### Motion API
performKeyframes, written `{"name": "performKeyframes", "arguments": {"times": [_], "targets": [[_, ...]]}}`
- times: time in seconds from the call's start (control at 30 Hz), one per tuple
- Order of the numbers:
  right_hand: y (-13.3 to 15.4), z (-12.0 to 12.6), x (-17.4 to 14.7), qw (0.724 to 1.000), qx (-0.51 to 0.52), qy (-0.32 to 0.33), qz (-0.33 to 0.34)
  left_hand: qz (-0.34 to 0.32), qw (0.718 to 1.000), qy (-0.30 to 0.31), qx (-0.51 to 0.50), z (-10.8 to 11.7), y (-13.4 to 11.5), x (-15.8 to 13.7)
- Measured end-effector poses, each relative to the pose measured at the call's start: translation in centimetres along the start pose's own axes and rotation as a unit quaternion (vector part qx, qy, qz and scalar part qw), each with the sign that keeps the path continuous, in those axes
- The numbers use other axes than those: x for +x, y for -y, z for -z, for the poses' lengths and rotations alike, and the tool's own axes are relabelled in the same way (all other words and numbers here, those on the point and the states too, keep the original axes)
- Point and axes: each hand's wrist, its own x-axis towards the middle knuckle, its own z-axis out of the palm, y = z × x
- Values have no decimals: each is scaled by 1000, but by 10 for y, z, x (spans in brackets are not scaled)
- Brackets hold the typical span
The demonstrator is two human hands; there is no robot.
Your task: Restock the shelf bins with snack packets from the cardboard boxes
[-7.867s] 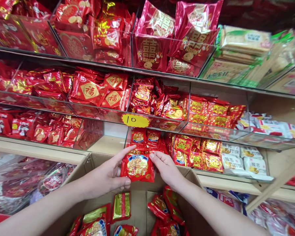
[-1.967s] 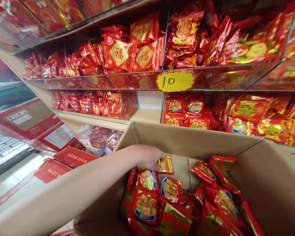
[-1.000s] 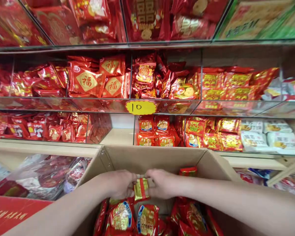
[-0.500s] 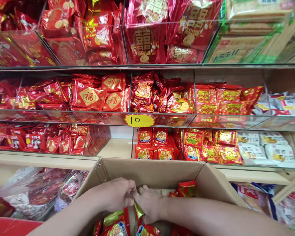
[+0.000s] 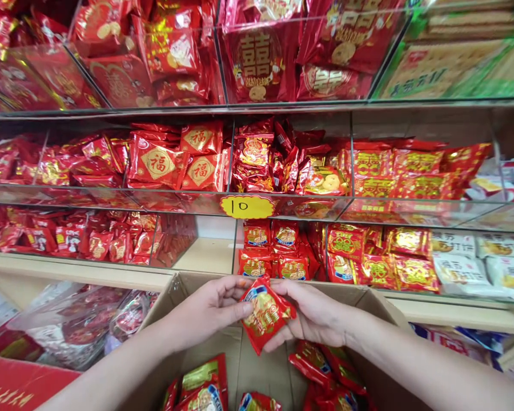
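Between my two hands, over the open cardboard box [image 5: 342, 291], is a small red snack packet [image 5: 263, 317] with gold lettering and a blue patch. My left hand [image 5: 218, 302] pinches its left side, thumb on the front. My right hand [image 5: 312, 314] is closed around its right edge; whether a second packet lies behind it, I cannot tell. Down in the box, similar red packets lie at the lower left [image 5: 201, 388] and on the right [image 5: 325, 371], with bare cardboard between them.
Behind the box rise shelves with clear dividers, full of red packets [image 5: 158, 162]. A yellow tag [image 5: 247, 206] marked 10 hangs on the middle shelf's front. White packets [image 5: 466, 268] fill the lower right compartment. Clear bags [image 5: 68, 319] lie under the shelf at left.
Both hands have risen from inside the box to about rim height, bringing the red packet up face-on. The view has shifted slightly.
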Motion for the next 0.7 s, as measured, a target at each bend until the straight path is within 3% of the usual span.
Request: {"name": "performKeyframes", "arguments": {"times": [0.1, 0.2, 0.37, 0.5, 0.6, 0.63, 0.7], "targets": [[-6, -5, 1, 1000, -16, -12, -6, 16, 999, -32, -15, -4, 2, 4], [-8, -6, 2, 994, -91, -53, 37, 31, 998, -53, -10, -3, 2, 6], [-11, -3, 6, 967, -201, -124, 95, 8, 999, -29, 20, -3, 3, 3], [-13, -2, 7, 914, -343, -136, 166, -12, 998, 20, 56, -5, 3, -4], [-15, -4, 5, 880, -426, -128, 167, -12, 996, 61, 66, -7, 3, -7], [-16, -5, 5, 887, -414, -134, 156, -8, 996, 60, 65, -7, 3, -7], [-18, -7, 5, 929, -313, -159, 118, -5, 999, 31, 44, -6, 1, -5]]}}
